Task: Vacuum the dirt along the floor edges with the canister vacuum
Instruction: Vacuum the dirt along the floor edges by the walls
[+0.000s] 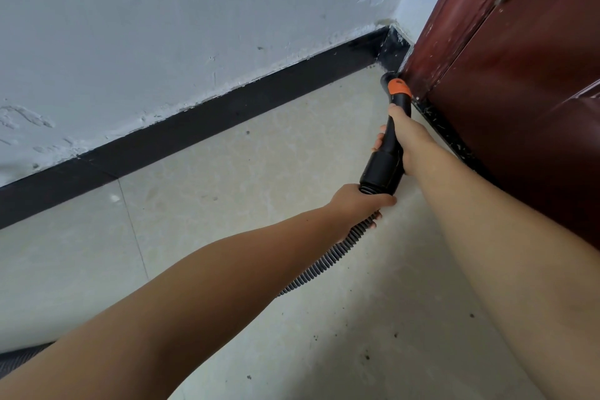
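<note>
The vacuum's black nozzle (pixel 386 159) with an orange collar (pixel 400 88) points into the floor corner, its tip touching the floor where the black baseboard (pixel 227 110) meets the dark red door frame (pixel 431 52). My right hand (pixel 406 136) grips the nozzle's upper part. My left hand (pixel 360 204) holds the ribbed hose (pixel 328 260) just behind the nozzle's cuff. The hose runs back under my left arm. The canister is out of view. Small dark dirt specks (pixel 367 357) lie on the beige tile floor near me.
A rough white plaster wall (pixel 194 26) rises above the baseboard. A dark red door (pixel 535 91) stands on the right, with a speckled black threshold (pixel 448 133) at its foot. A grey ribbed hose section (pixel 19 357) shows at the lower left edge.
</note>
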